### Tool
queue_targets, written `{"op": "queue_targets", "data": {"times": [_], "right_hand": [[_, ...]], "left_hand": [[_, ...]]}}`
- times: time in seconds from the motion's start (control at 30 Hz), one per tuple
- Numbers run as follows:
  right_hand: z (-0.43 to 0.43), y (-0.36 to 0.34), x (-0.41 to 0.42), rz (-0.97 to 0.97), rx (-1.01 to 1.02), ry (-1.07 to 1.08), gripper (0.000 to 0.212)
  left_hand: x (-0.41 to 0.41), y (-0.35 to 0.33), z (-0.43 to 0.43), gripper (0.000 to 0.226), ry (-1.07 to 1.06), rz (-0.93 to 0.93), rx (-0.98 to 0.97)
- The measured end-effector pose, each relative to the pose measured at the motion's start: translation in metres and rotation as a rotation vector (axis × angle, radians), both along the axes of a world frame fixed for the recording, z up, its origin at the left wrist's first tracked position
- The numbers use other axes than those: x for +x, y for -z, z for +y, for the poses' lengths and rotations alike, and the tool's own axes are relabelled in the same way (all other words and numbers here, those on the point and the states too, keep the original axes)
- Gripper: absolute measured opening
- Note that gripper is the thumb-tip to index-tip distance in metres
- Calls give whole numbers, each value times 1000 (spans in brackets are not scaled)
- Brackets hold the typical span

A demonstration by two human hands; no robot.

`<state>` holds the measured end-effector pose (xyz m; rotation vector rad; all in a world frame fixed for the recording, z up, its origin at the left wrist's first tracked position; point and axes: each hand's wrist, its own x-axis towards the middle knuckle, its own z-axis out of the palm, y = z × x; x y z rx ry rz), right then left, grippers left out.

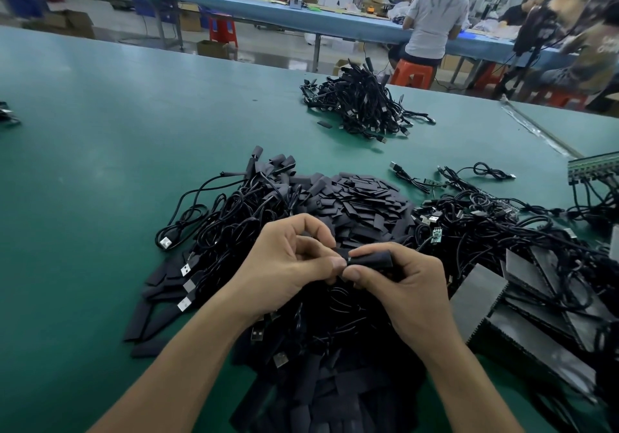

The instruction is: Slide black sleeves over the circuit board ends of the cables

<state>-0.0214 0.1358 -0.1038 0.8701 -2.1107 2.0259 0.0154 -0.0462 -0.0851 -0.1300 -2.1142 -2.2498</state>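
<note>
Sleeve (371,260), black, held over heap of loose sleeves (361,198) on green counter (100,164).
From left: tangled cables (227,225) with USB plugs; left hand (291,261), fingers curled, pinching a dark end (340,252) at the sleeve's mouth, its nature not discernible; right hand (405,285) gripping the sleeve between thumb and forefinger; further cables (502,231), one showing a bare green circuit board (435,235).

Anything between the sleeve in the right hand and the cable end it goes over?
Nothing visible. The right hand holds the sleeve with its mouth against the left hand, whose fingers hide the cable end.
</note>
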Motion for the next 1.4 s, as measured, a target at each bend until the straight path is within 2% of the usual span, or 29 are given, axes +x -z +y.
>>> {"op": "queue_targets", "data": {"times": [0.17,0.3,0.5,0.73,0.93,1.4], "right_hand": [[10,0,-5,84,124,116,50],[16,-1,-11,334,357,158,36],[13,6,-12,526,521,225,29],[14,8,-13,460,431,201,25],[14,7,-14,542,494,182,24],[6,7,-13,472,510,105,20]], "left_hand": [[-1,-1,-1,27,-90,-6,-57],[-2,1,0,26,-110,-27,-91],[-2,3,1,25,-110,-37,-129],[-3,3,0,27,-116,-29,-137],[-4,4,0,27,-95,-31,-146],[-4,6,-1,20,-66,-24,-184]]}}
